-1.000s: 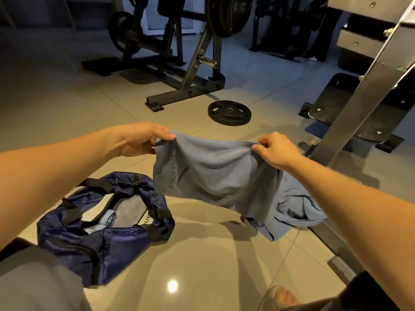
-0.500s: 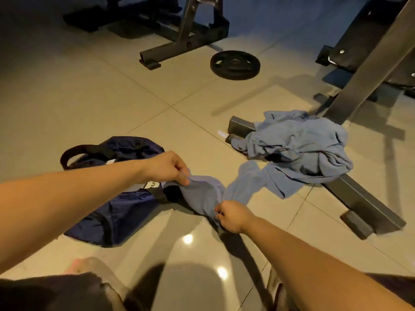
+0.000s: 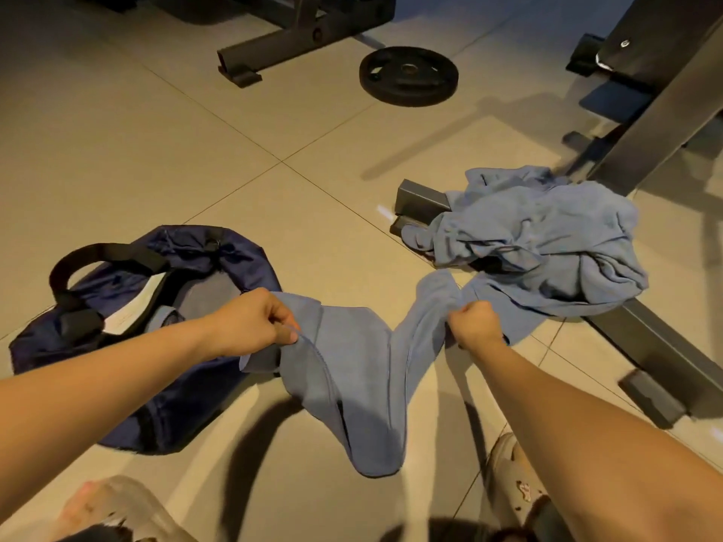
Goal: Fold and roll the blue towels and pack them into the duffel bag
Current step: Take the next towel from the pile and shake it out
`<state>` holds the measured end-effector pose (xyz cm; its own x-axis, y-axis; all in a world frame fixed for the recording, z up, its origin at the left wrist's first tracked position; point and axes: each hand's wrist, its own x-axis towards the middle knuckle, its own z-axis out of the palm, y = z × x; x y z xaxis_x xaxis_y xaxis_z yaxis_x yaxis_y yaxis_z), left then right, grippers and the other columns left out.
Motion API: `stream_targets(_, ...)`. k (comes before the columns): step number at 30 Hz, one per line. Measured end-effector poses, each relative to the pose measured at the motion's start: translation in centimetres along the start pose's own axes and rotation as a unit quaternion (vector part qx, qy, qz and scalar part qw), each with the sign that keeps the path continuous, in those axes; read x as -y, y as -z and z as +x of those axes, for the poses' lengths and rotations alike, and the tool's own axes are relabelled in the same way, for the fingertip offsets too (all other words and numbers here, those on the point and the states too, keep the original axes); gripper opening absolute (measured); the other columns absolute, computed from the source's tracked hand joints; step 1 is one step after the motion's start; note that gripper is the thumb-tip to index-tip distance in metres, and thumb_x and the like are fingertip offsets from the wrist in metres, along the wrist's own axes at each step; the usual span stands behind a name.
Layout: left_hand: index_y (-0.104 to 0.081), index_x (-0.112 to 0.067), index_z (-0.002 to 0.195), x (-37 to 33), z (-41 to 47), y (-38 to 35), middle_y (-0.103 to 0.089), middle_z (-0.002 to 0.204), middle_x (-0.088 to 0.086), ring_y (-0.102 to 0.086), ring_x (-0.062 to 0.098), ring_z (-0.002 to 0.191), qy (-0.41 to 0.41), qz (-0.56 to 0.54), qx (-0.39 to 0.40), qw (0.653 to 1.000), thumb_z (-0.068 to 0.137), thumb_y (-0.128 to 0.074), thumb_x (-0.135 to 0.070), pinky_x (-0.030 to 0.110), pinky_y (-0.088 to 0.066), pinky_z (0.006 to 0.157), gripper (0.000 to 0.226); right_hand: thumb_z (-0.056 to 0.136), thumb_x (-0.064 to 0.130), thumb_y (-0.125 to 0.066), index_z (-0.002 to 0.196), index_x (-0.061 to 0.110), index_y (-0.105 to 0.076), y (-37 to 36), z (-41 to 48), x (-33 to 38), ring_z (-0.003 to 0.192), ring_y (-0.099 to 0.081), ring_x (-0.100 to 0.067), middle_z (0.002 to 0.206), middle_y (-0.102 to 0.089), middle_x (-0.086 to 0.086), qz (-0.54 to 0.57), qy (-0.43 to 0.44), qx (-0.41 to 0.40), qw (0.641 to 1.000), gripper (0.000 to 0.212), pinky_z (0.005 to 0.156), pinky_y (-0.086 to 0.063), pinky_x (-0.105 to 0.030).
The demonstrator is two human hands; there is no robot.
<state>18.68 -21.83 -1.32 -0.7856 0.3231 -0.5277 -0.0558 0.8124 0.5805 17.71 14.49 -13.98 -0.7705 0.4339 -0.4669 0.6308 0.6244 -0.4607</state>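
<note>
The blue towel [image 3: 352,385] is up off the floor, slung between both hands low in the middle of the view. The left hand [image 3: 254,326] pinches its top edge between thumb and curled fingers. The right hand [image 3: 475,326] is fisted tight round the other end.

If it were me, I'd pull the hands apart first so that big sag goes out. Then find the real corners, match the edges and fold it lengthwise before any rolling. A bunched grip like the right one tends to give a lopsided roll, so I'd slide that hand out to a corner.

Looks-wise it's soft, thin and dusty blue, with a stitched hem, and it droops into a deep U with a fold flopped over near the left hand. I can't tell whether the bottom touches the floor [image 3: 156,150].

The navy duffel bag [image 3: 187,408] sits at 9 o'clock from the towel, mouth open, partly under the left forearm. There's a pale blue-grey thing [image 3: 170,318] inside, maybe a rolled towel. The pile of blue towels [image 3: 540,244] is crumpled at 2 o'clock, draped over a steel frame bar [image 3: 665,357]. A weight plate [image 3: 409,76] lies at 12 o'clock.
</note>
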Motion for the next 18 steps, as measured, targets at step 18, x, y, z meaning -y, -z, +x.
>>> stream_targets(18, -0.076, -0.013, 0.08, -3.1, 1.3, 0.2, -0.071, 0.064, -0.007, -0.064, 0.002, 0.062, -0.05, -0.049, 0.009, 0.997, 0.086, -0.08, -0.013, 0.016, -0.049, 0.067, 0.007, 0.092, 0.029, -0.066, 0.054, 0.011, -0.043, 3.3, 0.3, 1.0, 0.049, -0.048, -0.031, 0.053, -0.053, -0.021, -0.008, 0.13, -0.047, 0.99, 0.049, 0.05, -0.046, -0.041)
